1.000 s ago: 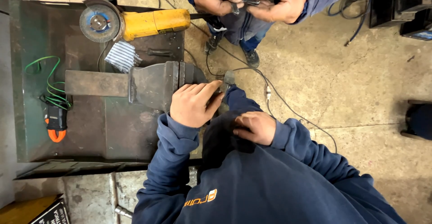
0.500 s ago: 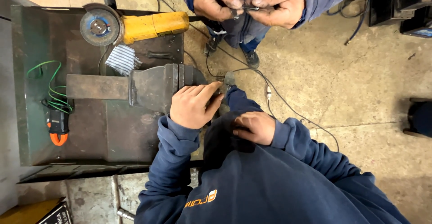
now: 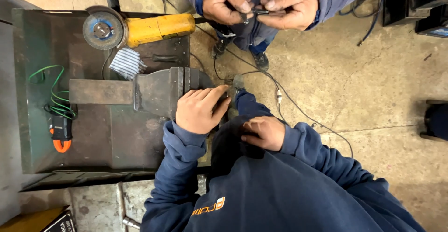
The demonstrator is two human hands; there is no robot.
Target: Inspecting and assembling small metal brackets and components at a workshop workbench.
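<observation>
The person's right hand [image 3: 228,1] and left hand [image 3: 289,6] are meeting at chest height, fingertips pinching a small dark metal piece [image 3: 256,13] from both ends, above their own shoes. Just below, a co-worker in a navy hooded sweatshirt [image 3: 280,194] is bending over, one hand [image 3: 200,108] lying flat on the grey steel bench vise [image 3: 158,92] at the edge of the green metal workbench [image 3: 28,120]. A yellow angle grinder [image 3: 140,29] is lying near the bench's far edge; bare concrete floor [image 3: 373,83] is stretching away beside them
</observation>
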